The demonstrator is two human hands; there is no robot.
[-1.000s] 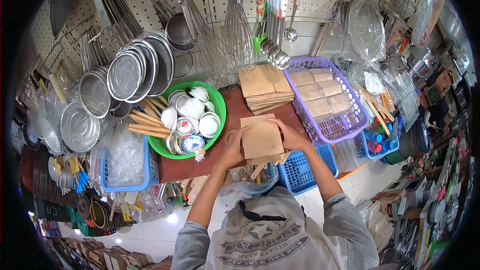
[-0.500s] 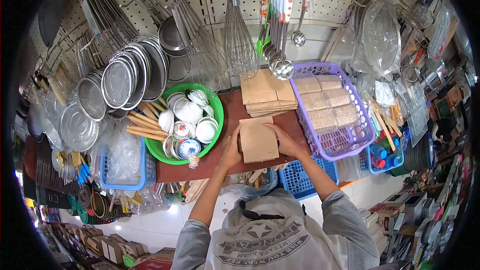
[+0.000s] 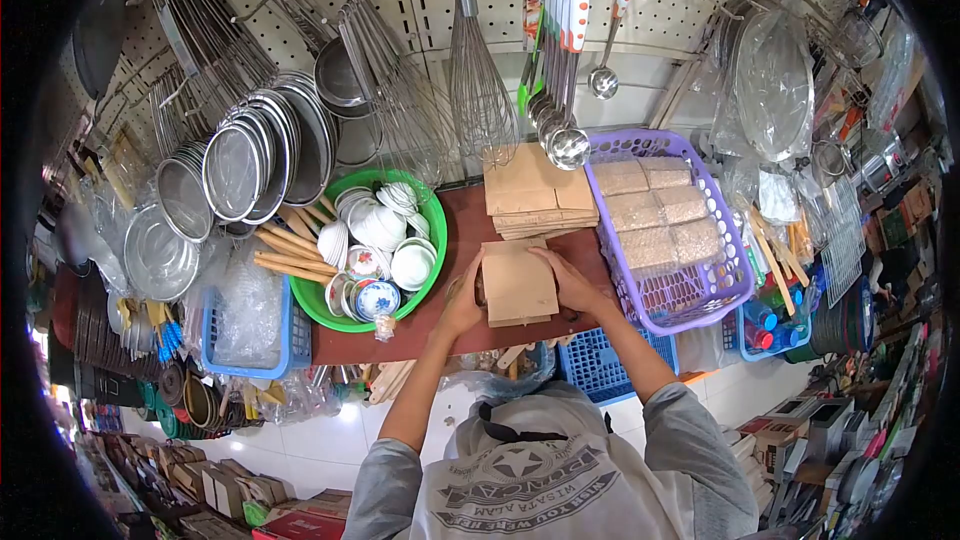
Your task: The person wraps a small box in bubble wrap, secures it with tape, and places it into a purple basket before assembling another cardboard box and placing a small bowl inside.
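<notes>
A small brown cardboard box [image 3: 520, 288] is between my hands at the front of the reddish-brown table [image 3: 462, 230]. My left hand [image 3: 465, 302] wraps round its left side, fingers partly hidden behind it. On the opposite side my right hand [image 3: 574, 288] grips the box, with its fingers near the far upper edge. Just beyond the box lies a stack of flat brown cardboard pieces [image 3: 540, 190]. What is inside the box is hidden.
Left of the box, a green basin [image 3: 437, 240] holds white bowls, patterned cups and wooden-handled tools. To the right, a purple basket [image 3: 690, 315] contains bubble-wrapped brown boxes. Whisks [image 3: 478, 70], ladles [image 3: 568, 145] and strainers [image 3: 235, 170] hang above. Blue baskets [image 3: 612, 365] sit below the table edge.
The top edge of the box looks shorter, with a fold line showing across its upper part. Both hands stay at its sides. The view has shifted slightly.
</notes>
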